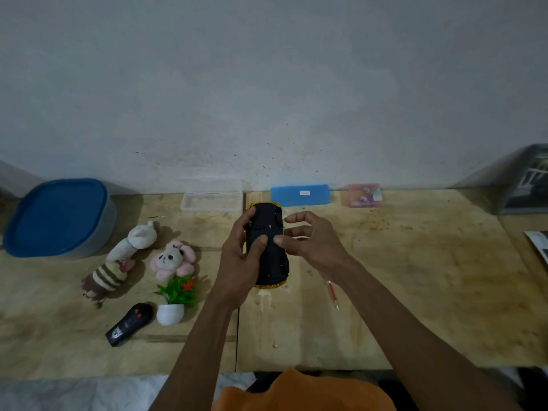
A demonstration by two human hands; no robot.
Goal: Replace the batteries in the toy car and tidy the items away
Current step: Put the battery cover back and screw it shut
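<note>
The yellow toy car point(268, 229) is held upside down above the wooden table point(415, 277), its black underside facing me. My left hand point(241, 262) grips its left side, thumb pressed on the underside. My right hand point(308, 241) is at the car's right edge, thumb touching the underside and fingers curled apart above it. A red-and-white screwdriver point(332, 295) lies on the table under my right wrist. The black remote control point(129, 323) lies at the front left.
At the back stand a clear open box point(212, 201), a blue case point(300, 194) and a pink packet point(363, 194). On the left are a blue-lidded tub point(59, 216), two plush toys point(118, 262) point(172, 259) and a small potted plant point(175, 301). Printed matter lies far right point(526, 182).
</note>
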